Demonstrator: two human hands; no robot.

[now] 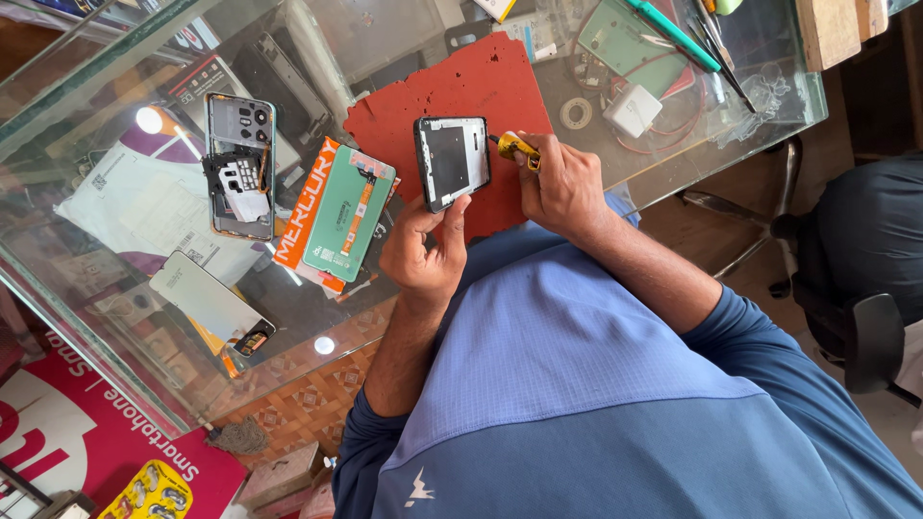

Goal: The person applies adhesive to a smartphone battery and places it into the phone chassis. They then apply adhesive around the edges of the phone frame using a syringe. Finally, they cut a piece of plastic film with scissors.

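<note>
A: Head view, item one?
B: Phone frame (452, 160), stripped, over the red mat (452, 91); left hand (423, 252) clamped on its lower edge, right hand (558, 183) closed round a yellow screwdriver (514, 147) at its side.
A: Progress?
B: Apparently midway: opened phone (240, 165) and replacement screen (348, 213) lay left of the mat on the desk (115, 240), unfitted.

The left hand (423, 245) was raised, fingers curled in a grip. The right hand (562, 183) was closed, with its wrist bent.
</note>
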